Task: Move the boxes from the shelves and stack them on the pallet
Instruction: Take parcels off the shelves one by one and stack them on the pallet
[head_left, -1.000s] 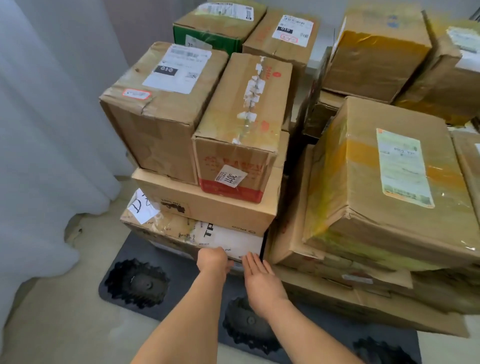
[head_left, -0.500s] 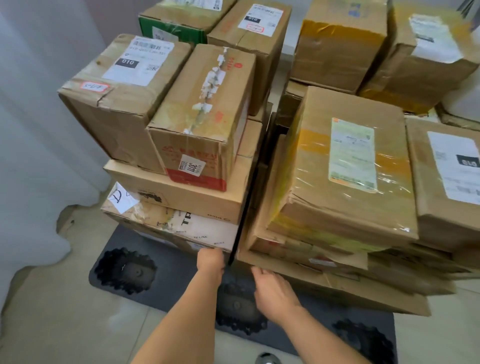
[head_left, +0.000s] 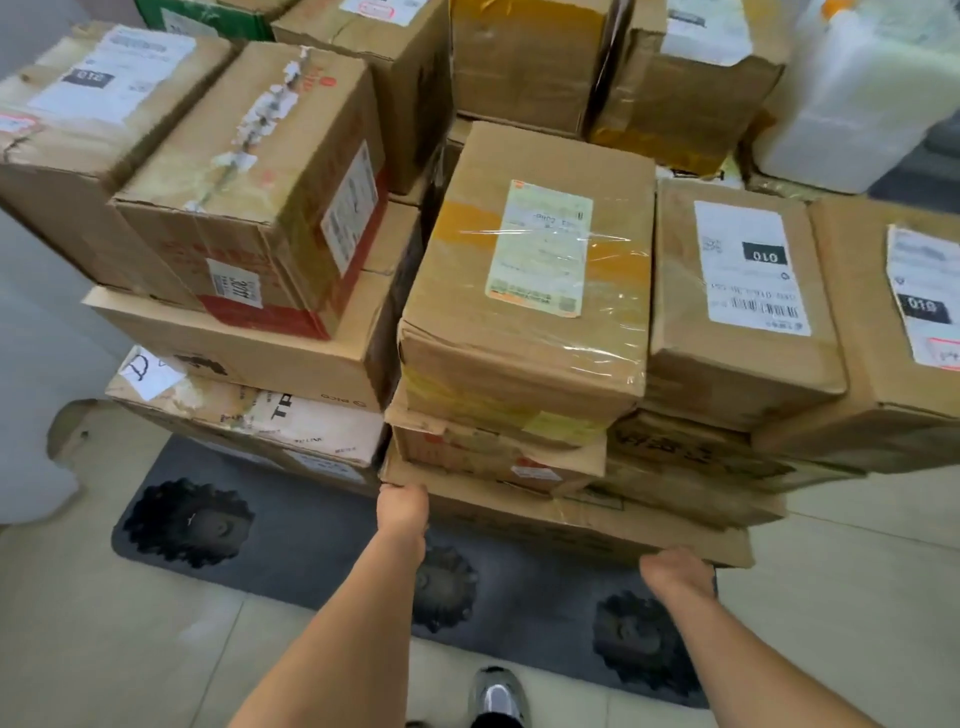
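Cardboard bottom box (head_left: 571, 512) of the right-hand stack on the dark pallet (head_left: 311, 540) is gripped by left hand (head_left: 402, 506) and right hand (head_left: 675, 571) along its near edge.

You are standing in what is looking like a parcel storeroom. Taped cardboard boxes (head_left: 524, 291) carrying printed shipping labels (head_left: 750, 267) are piling up on a dark plastic pallet (head_left: 311, 525). The pallet is lying on a pale tiled floor (head_left: 104, 649). Behind the boxes a white plastic jerrycan (head_left: 862, 98) is sitting.
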